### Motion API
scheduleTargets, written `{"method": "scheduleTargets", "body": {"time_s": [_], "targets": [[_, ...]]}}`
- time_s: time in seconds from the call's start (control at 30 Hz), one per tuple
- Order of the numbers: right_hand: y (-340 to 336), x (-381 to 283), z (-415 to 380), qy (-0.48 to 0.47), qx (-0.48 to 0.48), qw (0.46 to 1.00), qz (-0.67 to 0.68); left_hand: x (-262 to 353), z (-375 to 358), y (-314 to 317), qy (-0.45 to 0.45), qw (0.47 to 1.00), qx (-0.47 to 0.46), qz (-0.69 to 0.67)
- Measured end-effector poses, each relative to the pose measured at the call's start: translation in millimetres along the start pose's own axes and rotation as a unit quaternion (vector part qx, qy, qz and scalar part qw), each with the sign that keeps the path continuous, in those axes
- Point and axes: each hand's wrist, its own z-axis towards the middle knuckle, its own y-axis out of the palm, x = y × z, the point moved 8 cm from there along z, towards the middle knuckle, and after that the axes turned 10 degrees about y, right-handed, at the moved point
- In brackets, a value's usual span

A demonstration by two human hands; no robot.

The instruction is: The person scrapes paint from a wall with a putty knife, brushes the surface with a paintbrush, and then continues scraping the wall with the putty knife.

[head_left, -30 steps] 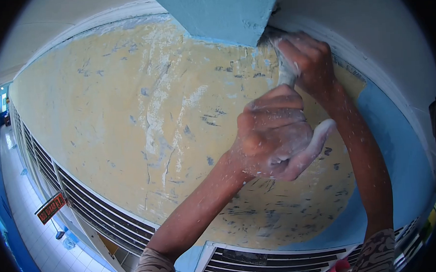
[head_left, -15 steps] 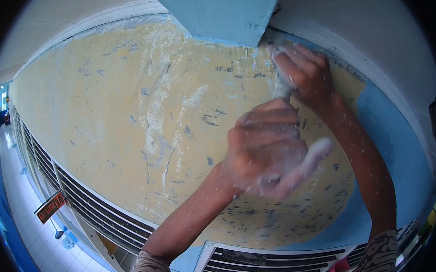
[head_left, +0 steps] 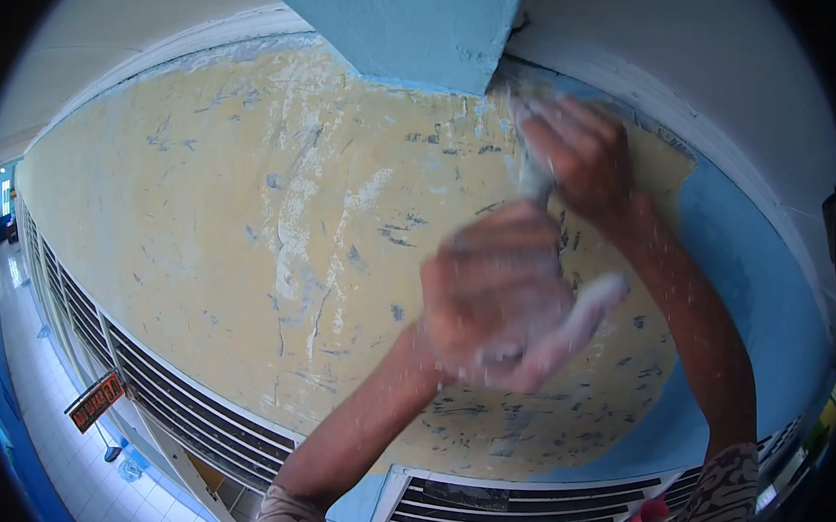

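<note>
A pale, dust-coated scraper [head_left: 534,174] points up at the wall's top corner, mostly hidden by my hands and smeared by motion. My left hand [head_left: 500,299] is wrapped round its lower end, thumb stuck out to the right and white with dust. Higher up, my right hand [head_left: 583,153] grips the tool near its working end, just below the blue beam [head_left: 415,30]. Behind both hands is the wall [head_left: 199,235], yellowish where the paint is off, with white and grey patches. White flecks float about my forearms.
Blue paint [head_left: 729,245] borders the bare patch on the right. The ceiling [head_left: 651,22] closes in overhead. Louvred vents [head_left: 516,502] run along the wall below. Down at left lie a tiled corridor [head_left: 79,458] and a hanging sign [head_left: 96,401]. Something pink [head_left: 649,514] shows at the bottom edge.
Both hands and the tool sit slightly further left and lower in view. The wall and beam have also shifted slightly left. The grip is the same.
</note>
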Motion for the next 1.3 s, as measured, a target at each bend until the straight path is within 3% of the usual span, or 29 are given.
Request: {"method": "scheduleTargets", "body": {"time_s": [0.07,0.13,0.2,0.27,0.3,0.4,0.53,0.6,0.67,0.7,0.8,0.83,0.93,1.0,1.07,1.1,1.2,1.3], "targets": [[0.4,4.1,1.3,0.008,-0.012,1.000,0.005,0.8,-4.1,6.4,-0.033,0.999,-0.042,0.004],[0.3,12.2,9.8,0.014,-0.021,1.000,0.010,-8.1,-1.1,9.3,0.069,0.993,-0.027,0.091],[6.1,25.6,16.4,0.064,-0.107,0.992,0.023,-6.9,11.6,11.8,0.083,0.990,-0.028,0.108],[-7.6,17.8,-4.5,0.056,-0.078,0.995,0.017,0.8,7.6,24.1,0.042,0.992,-0.083,0.084],[-15.2,16.3,-11.8,0.047,-0.045,0.998,0.009,2.4,1.8,23.5,-0.029,0.997,-0.065,0.025],[-15.8,30.8,-11.4,0.046,-0.039,0.998,-0.007,-7.8,-5.5,37.1,0.008,0.998,-0.060,0.005],[-18.4,40.5,-11.1,0.072,-0.061,0.995,0.018,-8.4,5.7,42.6,0.009,0.999,-0.047,0.019],[-23.5,29.9,-26.5,0.057,-0.049,0.997,0.012,3.4,-7.6,47.0,0.006,0.995,-0.088,0.045],[-24.4,30.9,-23.8,0.041,-0.032,0.999,0.005,-1.3,-15.7,49.3,-0.024,0.999,-0.047,0.001],[-19.8,43.0,-13.9,0.062,-0.051,0.997,0.020,-9.8,-11.1,52.3,-0.005,0.995,-0.094,0.021],[-24.1,48.5,-12.6,0.066,-0.070,0.995,0.032,-1.4,6.0,59.3,0.040,0.992,-0.072,0.099],[-28.3,42.1,-17.0,0.046,-0.068,0.996,0.032,0.6,-2.1,59.1,0.002,0.996,-0.084,0.022],[-31.5,34.1,-24.9,0.023,-0.014,0.999,0.031,6.0,-11.3,61.5,-0.039,0.996,-0.078,-0.001],[-27.3,47.4,-15.2,0.042,-0.032,0.997,0.060,-4.2,-5.5,67.5,-0.050,0.992,-0.116,0.012],[-25.5,52.0,-15.7,0.066,-0.055,0.992,0.090,-4.5,14.7,62.4,-0.022,0.998,-0.046,0.034],[-27.0,46.8,-19.4,0.047,-0.059,0.995,0.064,-1.1,12.9,63.6,-0.012,0.997,-0.056,0.044],[-27.9,39.7,-22.3,0.015,-0.037,0.999,0.033,5.6,-3.6,60.6,-0.069,0.996,-0.054,-0.015],[-23.7,47.4,-16.8,0.032,-0.030,0.997,0.067,-6.5,1.0,62.1,-0.006,0.997,-0.069,0.026]]}}
